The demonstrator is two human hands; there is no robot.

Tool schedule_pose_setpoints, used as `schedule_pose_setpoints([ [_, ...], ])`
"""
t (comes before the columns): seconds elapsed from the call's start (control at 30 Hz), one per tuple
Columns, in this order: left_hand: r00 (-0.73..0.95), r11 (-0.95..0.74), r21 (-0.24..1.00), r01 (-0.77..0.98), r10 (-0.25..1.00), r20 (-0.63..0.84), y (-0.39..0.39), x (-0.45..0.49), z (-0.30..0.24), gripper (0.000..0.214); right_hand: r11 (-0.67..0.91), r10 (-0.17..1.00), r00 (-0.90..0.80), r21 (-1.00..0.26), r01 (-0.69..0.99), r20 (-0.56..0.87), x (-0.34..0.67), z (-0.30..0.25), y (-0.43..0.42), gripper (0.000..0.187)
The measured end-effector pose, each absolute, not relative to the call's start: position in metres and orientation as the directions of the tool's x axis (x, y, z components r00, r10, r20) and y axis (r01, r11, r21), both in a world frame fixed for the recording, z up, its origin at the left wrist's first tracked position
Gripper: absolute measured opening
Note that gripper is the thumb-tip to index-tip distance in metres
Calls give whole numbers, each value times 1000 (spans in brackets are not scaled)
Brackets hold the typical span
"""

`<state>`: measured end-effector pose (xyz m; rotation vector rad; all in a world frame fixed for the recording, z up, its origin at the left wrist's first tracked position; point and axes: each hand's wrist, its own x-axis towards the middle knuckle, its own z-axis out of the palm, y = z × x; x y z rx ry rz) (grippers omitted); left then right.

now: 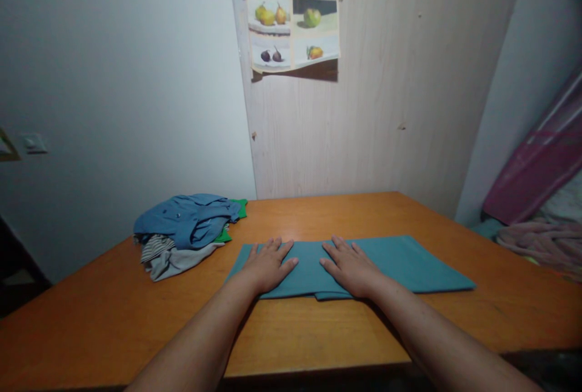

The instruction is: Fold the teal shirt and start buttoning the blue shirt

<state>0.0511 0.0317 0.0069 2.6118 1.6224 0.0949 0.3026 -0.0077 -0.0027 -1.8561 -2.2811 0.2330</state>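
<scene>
A teal piece of cloth (400,265), folded into a long flat strip, lies across the table in front of me. My left hand (268,265) rests palm down on its left part, fingers spread. Flat on the cloth near its middle is my right hand (350,265), fingers also apart. Neither hand grips anything. Along the near edge, between the hands, a small layer of the cloth sticks out toward me. What kind of garment or cloth it is cannot be made out.
A loose heap of clothes (188,222), blue, grey, striped and green, sits at the left of the wooden table (282,343). Behind the table rises a wall with a fruit picture sheet (293,34). Pink fabric (536,162) and a crumpled blanket (541,243) are off to the right.
</scene>
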Motion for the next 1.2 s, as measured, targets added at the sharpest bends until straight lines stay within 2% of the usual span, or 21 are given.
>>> schedule_pose_setpoints([
  [0.33,442,-439,85,895,897,-26,35,53,12,79,208,978,-202,-243,947,49,303,-5,-6,74],
  [0.57,547,-553,81,829,832,89,30,70,15,59,203,979,-199,-244,948,40,302,-2,-7,74],
  [0.73,557,-556,116,823,830,23,32,73,6,64,206,978,-200,-235,950,51,303,-5,-6,74],
  [1.0,544,-539,100,836,839,-27,37,77,14,65,205,979,-201,-246,947,44,303,-4,-6,74],
  [1.2,562,-562,79,823,827,27,35,83,14,67,202,979,-197,-254,946,44,303,-3,-7,74],
])
